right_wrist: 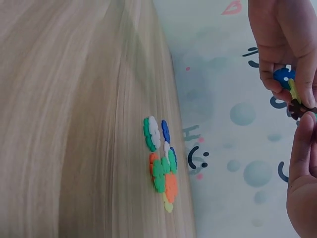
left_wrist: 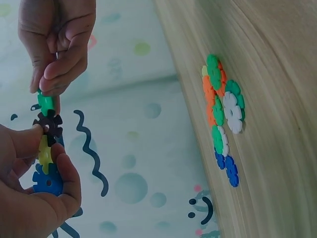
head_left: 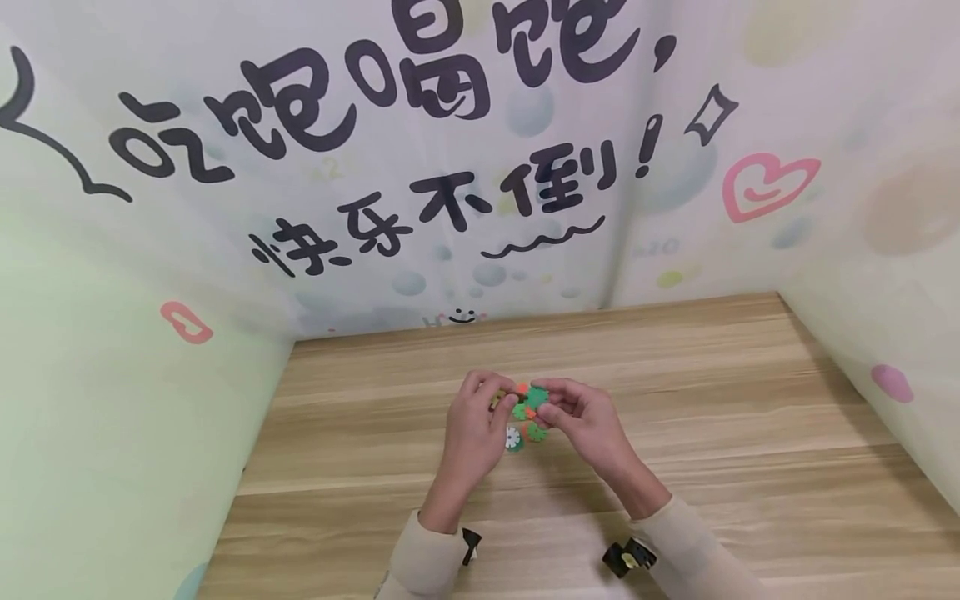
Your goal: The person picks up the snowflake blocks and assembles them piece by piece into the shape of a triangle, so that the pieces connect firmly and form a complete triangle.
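A short chain of notched plastic snowflake discs is held up over the table between both hands. My left hand (head_left: pixel 474 425) pinches the chain with thumb and fingers. In the left wrist view it runs from a blue disc (left_wrist: pixel 48 182) through a yellow disc (left_wrist: pixel 44 154), seen nearly edge-on, to a dark brown disc (left_wrist: pixel 48 123). My right hand (head_left: pixel 592 421) pinches a green disc (left_wrist: pixel 45 102) between thumb and fingertips. The green disc's edge meets the dark brown one. In the right wrist view, fingers cover most of the green disc.
Below the hands, loose discs lie in a small overlapping cluster on the wooden table (head_left: pixel 360 433): a white disc (left_wrist: pixel 231 113), orange discs (right_wrist: pixel 171 186), several green ones, a blue disc (left_wrist: pixel 232 171) and a yellow disc (right_wrist: pixel 167 203). A printed curtain (head_left: pixel 420 267) hangs behind the table.
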{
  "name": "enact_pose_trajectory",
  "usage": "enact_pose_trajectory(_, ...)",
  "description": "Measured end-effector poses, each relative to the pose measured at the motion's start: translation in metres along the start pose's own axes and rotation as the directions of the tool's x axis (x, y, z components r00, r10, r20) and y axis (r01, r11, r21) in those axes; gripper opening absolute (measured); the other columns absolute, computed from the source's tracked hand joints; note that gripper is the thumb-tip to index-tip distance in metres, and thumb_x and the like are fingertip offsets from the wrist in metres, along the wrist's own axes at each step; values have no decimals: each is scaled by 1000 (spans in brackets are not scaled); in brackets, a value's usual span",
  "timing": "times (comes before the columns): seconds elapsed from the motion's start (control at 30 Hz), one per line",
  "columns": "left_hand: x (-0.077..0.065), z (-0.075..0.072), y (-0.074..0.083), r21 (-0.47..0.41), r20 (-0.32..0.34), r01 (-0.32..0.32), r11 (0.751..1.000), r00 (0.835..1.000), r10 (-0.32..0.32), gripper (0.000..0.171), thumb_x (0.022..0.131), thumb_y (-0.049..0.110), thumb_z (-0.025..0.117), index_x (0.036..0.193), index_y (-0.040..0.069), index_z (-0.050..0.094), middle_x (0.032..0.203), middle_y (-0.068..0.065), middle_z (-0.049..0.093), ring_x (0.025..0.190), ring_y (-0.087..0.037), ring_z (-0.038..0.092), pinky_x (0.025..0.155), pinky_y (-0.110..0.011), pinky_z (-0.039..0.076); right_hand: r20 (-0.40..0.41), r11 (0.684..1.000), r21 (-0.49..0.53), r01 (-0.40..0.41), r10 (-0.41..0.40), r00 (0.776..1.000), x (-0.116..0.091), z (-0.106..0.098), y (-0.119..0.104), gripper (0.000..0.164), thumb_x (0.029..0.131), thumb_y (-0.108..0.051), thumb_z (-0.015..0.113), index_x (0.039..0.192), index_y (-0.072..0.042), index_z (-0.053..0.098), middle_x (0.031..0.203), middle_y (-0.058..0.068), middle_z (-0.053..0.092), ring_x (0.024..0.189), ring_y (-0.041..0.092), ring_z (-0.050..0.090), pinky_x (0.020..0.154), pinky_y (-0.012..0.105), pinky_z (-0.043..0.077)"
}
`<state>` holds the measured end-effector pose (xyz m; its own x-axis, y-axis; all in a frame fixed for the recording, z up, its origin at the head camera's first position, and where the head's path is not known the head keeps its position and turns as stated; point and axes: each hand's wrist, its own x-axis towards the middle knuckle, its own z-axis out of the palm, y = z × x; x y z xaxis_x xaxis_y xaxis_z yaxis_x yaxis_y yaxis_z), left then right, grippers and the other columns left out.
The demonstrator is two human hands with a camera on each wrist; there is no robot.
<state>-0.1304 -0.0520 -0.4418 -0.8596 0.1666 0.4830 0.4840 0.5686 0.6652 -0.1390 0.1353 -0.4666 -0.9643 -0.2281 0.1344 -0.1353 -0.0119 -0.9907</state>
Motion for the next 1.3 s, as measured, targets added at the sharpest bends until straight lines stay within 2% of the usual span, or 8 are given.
enact_pose_trajectory(0.2, 0, 0, 2, -22, 27, -18, 1000, 999, 19, 12, 99, 17, 62, 98, 6, 68, 106, -9, 57, 82, -18, 60, 69, -27, 57, 38, 997, 63, -41, 39, 999, 0, -5, -3, 31, 96, -3, 64, 126, 2, 64, 106, 29, 65, 84, 21, 71, 77, 36, 59)
enact_pose_trajectory(0.37, 0, 0, 2, -20, 8, -12, 1000, 1000, 12, 14, 99, 19, 61, 99, 7, 68, 107, -9, 57, 86, -20, 62, 71, -28, 58, 12, 998, 60, -12, 11, 1000, -1, -1, -2, 30, 94, 0, 65, 124, 3, 63, 99, 19, 68, 83, 20, 71, 76, 36, 59)
enact_pose_trajectory(0.47, 0, 1, 2, -19, -3, -10, 1000, 1000, 10, 14, 99, 19, 61, 99, 7, 68, 107, -8, 58, 87, -20, 62, 72, -29, 59, -1, 999, 44, 14, -14, 1000, -2, 2, -2, 30, 93, 2, 65, 123, 5, 61, 96, 17, 68, 82, 20, 70, 76, 36, 60)
enact_pose_trajectory(0.53, 0, 0, 2, -17, -4, -13, 1000, 1000, 13, 14, 99, 19, 62, 99, 7, 68, 107, -9, 58, 87, -20, 62, 72, -29, 58, 2, 999, 41, 20, -20, 1000, -2, 3, -2, 30, 94, 3, 65, 123, 6, 60, 97, 20, 67, 82, 22, 70, 76, 37, 59)
enact_pose_trajectory(0.77, 0, -2, 3, -29, 32, -21, 999, 999, 22, 13, 98, 18, 62, 98, 7, 68, 106, -8, 57, 82, -17, 59, 68, -27, 56, 32, 998, 55, -33, 31, 999, -1, -3, -4, 30, 96, 4, 60, 126, 3, 62, 104, 34, 63, 86, 37, 69, 77, 37, 59)
enact_pose_trajectory(1.03, -3, 1, 3, -28, 20, -17, 999, 1000, 17, 14, 98, 19, 62, 97, 7, 68, 104, -7, 56, 81, -17, 60, 68, -26, 57, 28, 998, 64, -21, 19, 999, -3, -3, -2, 31, 95, 5, 62, 126, 6, 62, 98, 19, 68, 81, 19, 70, 75, 35, 60)
enact_pose_trajectory(1.2, -2, 4, 6, 1, -33, -22, 1000, 999, 22, 9, 96, 15, 65, 95, 7, 69, 102, -8, 58, 81, -19, 61, 67, -28, 56, -12, 1000, 18, -2, 2, 1000, -2, 2, -2, 30, 94, 6, 63, 123, 7, 64, 95, 21, 68, 78, 17, 70, 73, 33, 60)
enact_pose_trajectory(1.3, -1, 4, 6, 6, -30, -4, 1000, 1000, 4, 11, 95, 17, 65, 96, 7, 69, 103, -8, 59, 82, -19, 61, 67, -28, 55, -4, 1000, -4, -2, 2, 1000, -2, 3, -3, 31, 94, 5, 63, 125, 8, 62, 96, 24, 68, 79, 19, 70, 74, 34, 60)
